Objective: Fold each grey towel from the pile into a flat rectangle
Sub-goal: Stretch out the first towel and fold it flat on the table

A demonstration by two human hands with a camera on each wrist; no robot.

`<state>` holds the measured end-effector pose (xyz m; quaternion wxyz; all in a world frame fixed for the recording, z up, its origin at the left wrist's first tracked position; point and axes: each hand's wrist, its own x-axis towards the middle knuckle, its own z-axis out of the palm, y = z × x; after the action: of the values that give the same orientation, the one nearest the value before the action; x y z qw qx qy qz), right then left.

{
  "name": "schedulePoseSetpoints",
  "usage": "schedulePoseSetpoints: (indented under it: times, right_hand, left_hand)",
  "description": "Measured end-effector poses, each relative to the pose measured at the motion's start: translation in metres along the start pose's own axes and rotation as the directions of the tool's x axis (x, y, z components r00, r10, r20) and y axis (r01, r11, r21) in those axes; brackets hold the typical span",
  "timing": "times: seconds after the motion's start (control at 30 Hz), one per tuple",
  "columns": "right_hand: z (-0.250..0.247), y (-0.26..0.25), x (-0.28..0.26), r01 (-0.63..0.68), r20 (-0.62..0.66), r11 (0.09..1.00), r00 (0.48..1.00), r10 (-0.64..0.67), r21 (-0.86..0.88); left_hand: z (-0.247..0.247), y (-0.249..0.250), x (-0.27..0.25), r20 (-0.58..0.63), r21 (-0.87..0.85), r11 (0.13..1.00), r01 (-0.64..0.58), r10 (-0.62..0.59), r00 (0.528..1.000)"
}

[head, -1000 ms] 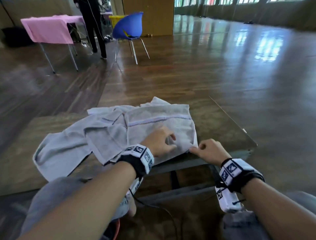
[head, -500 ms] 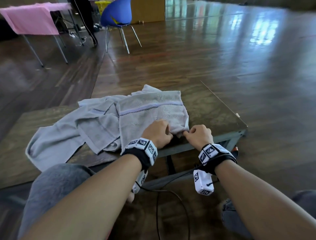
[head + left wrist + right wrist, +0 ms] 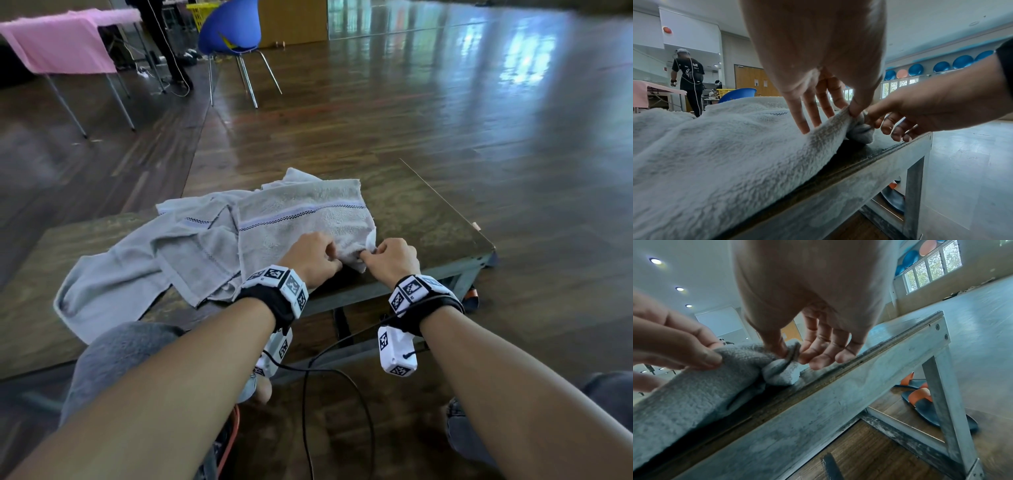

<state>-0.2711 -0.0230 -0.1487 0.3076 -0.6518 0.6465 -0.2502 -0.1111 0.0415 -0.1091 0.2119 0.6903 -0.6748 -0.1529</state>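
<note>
left hand point(image 3: 313, 255) – fingers pinch towel point(image 3: 301, 219) corner | right hand point(image 3: 394, 257) – same corner

Low wooden table point(image 3: 428, 219) carries a rumpled pile of grey towels point(image 3: 191, 253).

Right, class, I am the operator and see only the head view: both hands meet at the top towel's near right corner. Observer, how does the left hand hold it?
Observer: In the left wrist view, the left hand pinches the grey towel between thumb and forefinger, and the other fingers reach out straight.
Operator: And the right hand?
Observer: The right wrist view shows the right hand pinching the towel's bunched corner between thumb and forefinger.
Operator: Is that edge off the table?
Observer: Yes. The left wrist view shows a dark gap between the raised edge and the table.
</note>
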Motion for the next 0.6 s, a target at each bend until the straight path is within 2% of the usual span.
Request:
schedulePoseSetpoints:
  times: [0.1,0.17,0.3,0.37,0.43,0.47,0.53,0.6]
  right_hand:
    - [-0.002,0.001,-0.001,-0.003,-0.002,1.000,1.000,0.003,0.017]
    - [-0.006,0.002,-0.001,0.001,-0.022,0.999,1.000,0.000,0.045]
    - [-0.020,0.006,0.004,0.144,-0.116,0.984,0.985,-0.132,0.108]
    - [-0.030,0.004,0.006,0.224,-0.176,0.965,0.964,-0.199,0.138]
    - [-0.037,0.002,0.008,0.245,-0.190,0.948,0.959,-0.208,0.201]
    - [-0.039,0.001,0.009,0.233,-0.156,0.941,0.968,-0.199,0.245]
    - [-0.038,0.000,0.006,0.170,0.008,0.917,0.983,-0.186,0.359]
    - [-0.033,0.004,0.000,0.126,0.168,0.918,0.965,-0.201,0.376]
  left_hand:
    - [-0.002,0.000,0.000,-0.016,-0.024,1.000,0.018,-0.018,1.000]
    - [-0.007,-0.001,0.001,-0.080,-0.039,0.999,0.022,-0.025,0.997]
    - [-0.022,-0.007,0.005,-0.305,-0.086,0.995,0.049,-0.073,0.949]
    - [-0.027,-0.010,0.005,-0.347,-0.104,0.994,0.033,-0.068,0.935]
    - [-0.029,-0.011,0.002,-0.329,-0.121,0.993,0.011,-0.050,0.943]
    - [-0.029,-0.011,0.001,-0.308,-0.127,0.992,0.002,-0.041,0.950]
    - [-0.027,-0.012,-0.003,-0.272,-0.131,0.991,-0.013,-0.023,0.962]
    - [-0.025,-0.012,-0.004,-0.252,-0.147,0.989,-0.019,-0.019,0.967]
